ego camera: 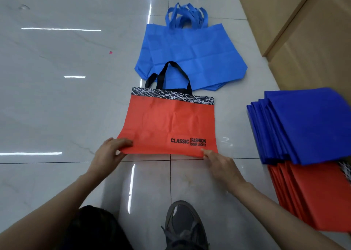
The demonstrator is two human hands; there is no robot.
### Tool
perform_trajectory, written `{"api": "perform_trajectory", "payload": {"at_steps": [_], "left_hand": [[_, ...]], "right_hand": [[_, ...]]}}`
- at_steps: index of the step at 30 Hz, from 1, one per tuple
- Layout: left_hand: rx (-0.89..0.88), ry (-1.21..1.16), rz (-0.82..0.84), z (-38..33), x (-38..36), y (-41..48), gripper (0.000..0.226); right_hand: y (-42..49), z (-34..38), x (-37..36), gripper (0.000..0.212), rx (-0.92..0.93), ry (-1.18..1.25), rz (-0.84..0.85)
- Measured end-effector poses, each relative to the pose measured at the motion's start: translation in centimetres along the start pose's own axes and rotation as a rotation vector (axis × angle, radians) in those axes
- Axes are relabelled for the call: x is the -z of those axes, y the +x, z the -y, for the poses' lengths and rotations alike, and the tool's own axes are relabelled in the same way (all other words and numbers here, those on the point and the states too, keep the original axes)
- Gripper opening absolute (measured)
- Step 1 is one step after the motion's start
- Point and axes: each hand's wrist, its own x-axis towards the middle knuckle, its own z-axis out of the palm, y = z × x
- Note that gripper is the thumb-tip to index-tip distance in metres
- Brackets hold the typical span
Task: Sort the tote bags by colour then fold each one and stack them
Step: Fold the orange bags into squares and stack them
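Grey glossy floor tiles [57, 107] carry everything: your left hand [112, 151] curls its fingers over the near left corner of the flat orange-red fabric tote bag with black handles [167, 124], and your right hand [218, 162] pinches its near right edge. Beyond it lies a pile of unfolded light blue tote bags [190, 55]; at far right, a stack of folded dark blue bags [307, 128] overlaps a stack of folded orange-red bags [313, 196]

Both hands [109, 152] [220, 163] pinch the red tote bag's [167, 124] bottom corners.
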Motion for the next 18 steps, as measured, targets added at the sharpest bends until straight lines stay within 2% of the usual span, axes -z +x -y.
{"api": "perform_trajectory", "payload": {"at_steps": [2,4,6,8,10,13,15,18], "left_hand": [[0.149,-0.125,-0.069,-0.3,1.2,0.9,0.012],[0.149,-0.176,-0.043,-0.9,2.0,2.0,0.015],[0.129,-0.214,0.005,-1.2,2.4,2.9,0.013],[0.148,-0.251,0.028,-0.8,2.6,3.6,0.007],[0.205,-0.281,0.020,-0.3,2.6,4.1,0.017],[0.322,-0.447,-0.033,-0.1,2.8,4.9,0.014],[0.383,-0.527,-0.047,0.2,2.9,5.5,0.019],[0.467,-0.598,-0.131,0.3,2.8,6.4,0.030]], "right_hand": [[0.3,-0.6,1.4,0.055,-0.104,0.162,0.191],[0.7,-1.5,2.3,0.082,-0.184,0.290,0.380],[1.7,-2.2,2.7,0.091,-0.191,0.336,0.410],[2.9,-2.9,2.7,0.088,-0.222,0.367,0.432],[4.2,-3.0,2.9,0.088,-0.317,0.452,0.466],[5.6,-3.1,3.1,0.092,-0.433,0.664,0.380],[6.6,-3.1,2.7,0.080,-0.482,0.740,0.314],[8.5,-3.0,1.1,0.020,-0.625,0.827,0.193]]}}
